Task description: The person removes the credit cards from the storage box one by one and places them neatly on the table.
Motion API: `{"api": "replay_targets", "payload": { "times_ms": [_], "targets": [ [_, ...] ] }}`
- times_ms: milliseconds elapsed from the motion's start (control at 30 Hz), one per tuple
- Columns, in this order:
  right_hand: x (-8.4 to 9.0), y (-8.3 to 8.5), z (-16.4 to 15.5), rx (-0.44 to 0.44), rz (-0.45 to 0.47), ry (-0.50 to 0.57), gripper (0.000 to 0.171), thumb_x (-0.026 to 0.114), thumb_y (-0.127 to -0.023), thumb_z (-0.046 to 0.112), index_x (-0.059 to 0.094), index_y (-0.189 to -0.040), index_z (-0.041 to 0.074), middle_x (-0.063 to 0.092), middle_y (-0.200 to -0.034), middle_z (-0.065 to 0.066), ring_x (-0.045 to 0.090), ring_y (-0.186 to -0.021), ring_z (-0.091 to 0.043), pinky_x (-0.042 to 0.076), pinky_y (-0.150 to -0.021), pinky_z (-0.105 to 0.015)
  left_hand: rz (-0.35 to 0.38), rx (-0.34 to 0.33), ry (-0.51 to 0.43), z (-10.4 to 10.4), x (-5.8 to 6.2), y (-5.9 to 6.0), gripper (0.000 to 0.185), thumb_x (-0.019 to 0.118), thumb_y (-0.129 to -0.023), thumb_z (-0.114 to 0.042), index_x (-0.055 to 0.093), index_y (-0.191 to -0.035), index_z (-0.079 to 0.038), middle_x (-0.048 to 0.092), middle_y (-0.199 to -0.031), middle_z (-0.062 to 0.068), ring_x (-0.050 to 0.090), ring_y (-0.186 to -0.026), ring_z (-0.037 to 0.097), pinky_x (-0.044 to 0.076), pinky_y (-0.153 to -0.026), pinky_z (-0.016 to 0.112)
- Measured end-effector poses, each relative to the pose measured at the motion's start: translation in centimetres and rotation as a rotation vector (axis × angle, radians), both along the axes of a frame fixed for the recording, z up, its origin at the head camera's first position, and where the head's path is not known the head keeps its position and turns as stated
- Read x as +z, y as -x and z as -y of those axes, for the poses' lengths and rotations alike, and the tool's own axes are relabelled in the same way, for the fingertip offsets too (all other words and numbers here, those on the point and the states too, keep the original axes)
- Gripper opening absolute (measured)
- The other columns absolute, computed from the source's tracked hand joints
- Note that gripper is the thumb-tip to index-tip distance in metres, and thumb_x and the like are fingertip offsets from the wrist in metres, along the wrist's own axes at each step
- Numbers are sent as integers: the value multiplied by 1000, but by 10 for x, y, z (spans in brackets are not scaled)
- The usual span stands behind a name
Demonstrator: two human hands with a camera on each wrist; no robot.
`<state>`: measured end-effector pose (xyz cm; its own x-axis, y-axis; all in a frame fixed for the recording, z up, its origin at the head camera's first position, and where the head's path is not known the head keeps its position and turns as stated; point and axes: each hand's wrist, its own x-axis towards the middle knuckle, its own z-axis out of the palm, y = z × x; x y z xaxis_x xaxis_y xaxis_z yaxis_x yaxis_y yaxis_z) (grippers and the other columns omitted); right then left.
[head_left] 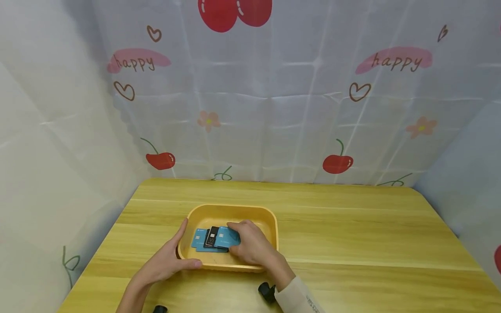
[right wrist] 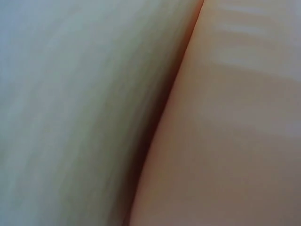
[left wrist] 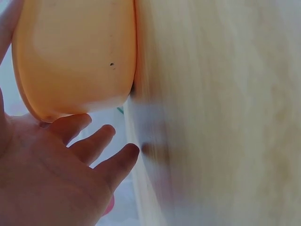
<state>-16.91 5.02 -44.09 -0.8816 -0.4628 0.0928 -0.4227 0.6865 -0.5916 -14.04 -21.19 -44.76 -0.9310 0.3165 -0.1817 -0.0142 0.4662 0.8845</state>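
Right grip (head_left: 253, 244): pinching blue rectangular plastic card (head_left: 225, 239)
Handling: likely light, stiff; edges suiting
Left grip (head_left: 168, 258): spreading against yellow rounded plastic tray (head_left: 225, 266)

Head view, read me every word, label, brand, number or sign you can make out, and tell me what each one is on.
"happy": left side of the printed backdrop.
"happy": right side of the same backdrop.
"Vi": black card; its other print is too small to read.
Blue cards: print too small to read.
Right sleeve: lettering too blurred to read with certainty.
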Motion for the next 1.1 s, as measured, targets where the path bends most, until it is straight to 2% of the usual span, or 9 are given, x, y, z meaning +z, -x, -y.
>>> {"api": "replay_targets", "payload": {
  "times_ms": [433, 700, 967, 1100],
  "targets": [
    [15, -5, -6, 18, -53, 71, 61, 81, -82, 22, 60, -136, 5, 64, -125, -4, 53, -108, -18, 46, -90, -33, -8, -6, -11, 2, 0, 0, 119, 82, -82, -29, -6, -159, -9, -1, -163, 18, 23, -143, 34, 24, -110, 49],
    [29, -12, -19, 61, -74, 121, 60, 80, -81, 16, 59, -136, 2, 63, -124, -5, 52, -111, -19, 48, -89, -31, -7, 2, -12, 2, -2, -1, 120, 83, -81, -30, -6, -159, -10, 0, -163, 18, 24, -143, 35, 26, -110, 48],
    [41, -22, -39, 77, -110, 150, 59, 80, -80, 14, 59, -135, 3, 63, -125, -3, 50, -112, -17, 48, -90, -35, -6, -8, -32, 3, -2, -1, 120, 83, -81, -27, -8, -159, -11, 1, -162, 19, 38, -135, 32, 37, -100, 23],
    [44, -28, -50, 71, -99, 146, 60, 80, -80, 14, 59, -136, 5, 62, -126, -1, 49, -115, -17, 49, -91, -35, -26, -17, -18, 1, 0, -1, 121, 84, -81, -27, -7, -159, -10, 1, -162, 21, 35, -137, 33, 37, -104, 31]
  ]
}}
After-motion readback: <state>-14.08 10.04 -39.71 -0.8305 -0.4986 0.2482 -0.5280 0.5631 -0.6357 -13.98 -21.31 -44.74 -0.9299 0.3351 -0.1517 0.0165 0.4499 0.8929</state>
